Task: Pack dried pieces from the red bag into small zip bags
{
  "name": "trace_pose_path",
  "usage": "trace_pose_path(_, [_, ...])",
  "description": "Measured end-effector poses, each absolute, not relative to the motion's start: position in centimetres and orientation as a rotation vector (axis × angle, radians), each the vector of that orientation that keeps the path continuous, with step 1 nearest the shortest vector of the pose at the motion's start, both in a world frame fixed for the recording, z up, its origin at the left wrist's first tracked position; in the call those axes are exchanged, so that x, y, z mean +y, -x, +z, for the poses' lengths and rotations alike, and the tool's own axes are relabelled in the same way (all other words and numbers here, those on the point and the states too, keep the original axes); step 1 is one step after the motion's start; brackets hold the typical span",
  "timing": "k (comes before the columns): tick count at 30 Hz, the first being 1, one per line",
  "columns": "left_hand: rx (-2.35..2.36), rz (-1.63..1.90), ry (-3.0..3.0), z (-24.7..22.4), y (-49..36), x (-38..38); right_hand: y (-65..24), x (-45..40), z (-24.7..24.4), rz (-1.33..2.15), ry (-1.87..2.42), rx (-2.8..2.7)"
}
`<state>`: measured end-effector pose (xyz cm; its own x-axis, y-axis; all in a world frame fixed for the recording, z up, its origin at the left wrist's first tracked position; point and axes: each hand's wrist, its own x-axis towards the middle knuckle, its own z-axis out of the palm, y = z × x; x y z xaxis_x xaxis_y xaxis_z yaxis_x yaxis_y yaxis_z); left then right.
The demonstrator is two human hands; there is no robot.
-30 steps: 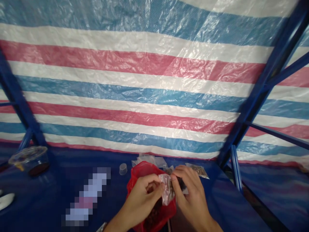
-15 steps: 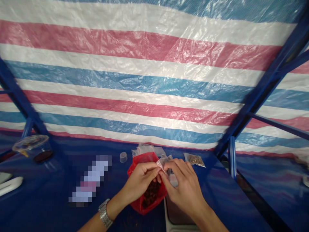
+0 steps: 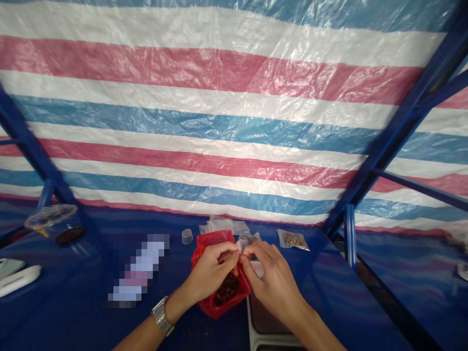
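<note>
Over a red plastic bag [image 3: 209, 305] on the blue bench [image 3: 69, 302], both hands pinch a small clear plastic bag [image 3: 245, 242] between their fingertips, the left hand [image 3: 209, 273] on one side and the right hand [image 3: 272, 282] on the other. A metal wristwatch [image 3: 163, 316] circles the left wrist. Dark dried pieces [image 3: 226, 289] lie inside the red bag. Just beyond sit a clear packet of brown grains [image 3: 292, 239] and a small plastic cup [image 3: 186, 236].

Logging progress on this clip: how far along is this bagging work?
Done: one clear packet of brown pieces lies filled on the blue table. In hand: the left hand and right hand pinch a small clear bag above the red bag. Left: dark pieces in the red bag, and more clear bags behind it.
</note>
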<state>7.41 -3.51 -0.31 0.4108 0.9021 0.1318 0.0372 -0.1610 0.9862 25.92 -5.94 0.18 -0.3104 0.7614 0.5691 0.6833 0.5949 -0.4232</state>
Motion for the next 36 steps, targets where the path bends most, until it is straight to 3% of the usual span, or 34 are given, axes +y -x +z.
trace_pose_path(7, [0.941,1.075,-1.603,-0.7,-7.7,-3.7,-25.3,-6.5,1.5,0.267,1.177,-2.068])
trace_pose_path(19, [0.829,1.174,-1.549,-0.8,-8.1,-4.3,-25.2,-6.5,0.2,-0.100,1.204,-2.002])
trace_pose_path(29, [0.726,1.158,-1.248,0.6,-6.4,-3.1,-26.0,-6.1,-0.4,0.139,1.304,-1.774])
trace_pose_path(36, [0.946,1.225,-1.509,1.4,-4.6,-1.6,-25.1,-6.0,-0.3,0.384,1.164,-1.734])
